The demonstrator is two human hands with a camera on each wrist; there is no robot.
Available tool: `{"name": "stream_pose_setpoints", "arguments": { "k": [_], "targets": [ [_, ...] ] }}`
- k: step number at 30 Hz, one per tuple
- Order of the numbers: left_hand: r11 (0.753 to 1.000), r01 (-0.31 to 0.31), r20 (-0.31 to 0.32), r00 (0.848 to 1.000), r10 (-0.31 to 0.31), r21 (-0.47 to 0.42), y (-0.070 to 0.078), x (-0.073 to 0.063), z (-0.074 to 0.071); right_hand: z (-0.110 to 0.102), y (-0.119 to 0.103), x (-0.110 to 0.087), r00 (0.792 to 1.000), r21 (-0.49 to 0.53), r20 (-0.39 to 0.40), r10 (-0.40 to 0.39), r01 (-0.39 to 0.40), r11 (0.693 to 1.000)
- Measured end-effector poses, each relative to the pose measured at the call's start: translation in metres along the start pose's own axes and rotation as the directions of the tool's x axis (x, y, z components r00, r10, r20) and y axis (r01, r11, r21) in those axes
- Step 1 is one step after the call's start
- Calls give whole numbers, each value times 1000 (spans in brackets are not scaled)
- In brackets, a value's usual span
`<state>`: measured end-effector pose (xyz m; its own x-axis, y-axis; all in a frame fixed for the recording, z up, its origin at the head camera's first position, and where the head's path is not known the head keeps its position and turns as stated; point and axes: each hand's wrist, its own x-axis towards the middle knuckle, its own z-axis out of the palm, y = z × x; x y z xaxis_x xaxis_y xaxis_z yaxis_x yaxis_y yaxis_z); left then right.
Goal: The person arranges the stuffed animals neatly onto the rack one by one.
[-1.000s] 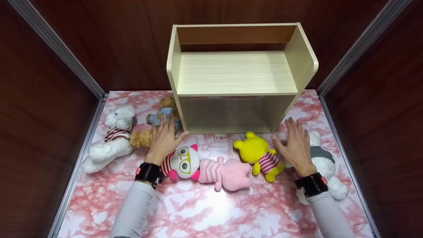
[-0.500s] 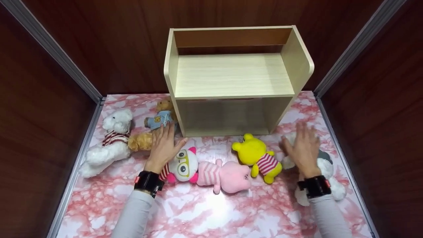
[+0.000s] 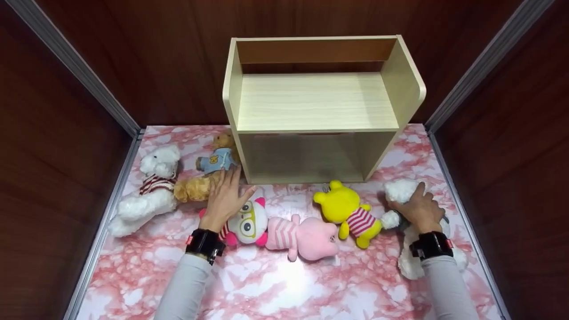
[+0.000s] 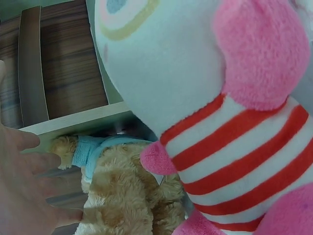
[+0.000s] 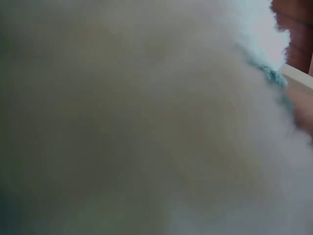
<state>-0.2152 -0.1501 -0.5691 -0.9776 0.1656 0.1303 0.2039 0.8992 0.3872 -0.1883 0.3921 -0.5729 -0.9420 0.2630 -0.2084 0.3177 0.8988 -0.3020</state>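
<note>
At right side of tabletop (image 3: 333,293), grey-clothed white plush toy (image 3: 401,190) lies under right hand (image 3: 420,211), grip curled on its fur. Toy probably light, squashy, not fragile; best hold around torso. Left hand's (image 3: 226,195) grip is released, fingers straight, near blue-clothed brown teddy bear (image 3: 218,161); contact unclear. Two-level wooden shelf unit (image 3: 318,102) stands behind; yellow plush bear (image 3: 340,204) lies before it, not inside.

Has a pink-red and white marble pattern on the flat surface (image 3: 253,286), and carries a pale wooden shelf (image 3: 318,101). Carries also, to the left of this shelf, a white bear in striped sweater (image 3: 149,205) and, closer, a brown bear in blue top (image 3: 216,161); before the shelf, a panda toy (image 3: 248,222), a pink toy (image 3: 306,239) and a yellow bear (image 3: 344,206); before its right side, a white plush toy (image 3: 411,262).
</note>
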Motion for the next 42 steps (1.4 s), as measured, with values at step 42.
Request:
{"name": "stream_pose_setpoints", "arguments": {
  "k": [42],
  "targets": [
    [986, -168, -52, 984, 168, -6, 45, 3, -8, -72, -129, -58, 844, 607, -340, -415, 534, 588]
  ]
}}
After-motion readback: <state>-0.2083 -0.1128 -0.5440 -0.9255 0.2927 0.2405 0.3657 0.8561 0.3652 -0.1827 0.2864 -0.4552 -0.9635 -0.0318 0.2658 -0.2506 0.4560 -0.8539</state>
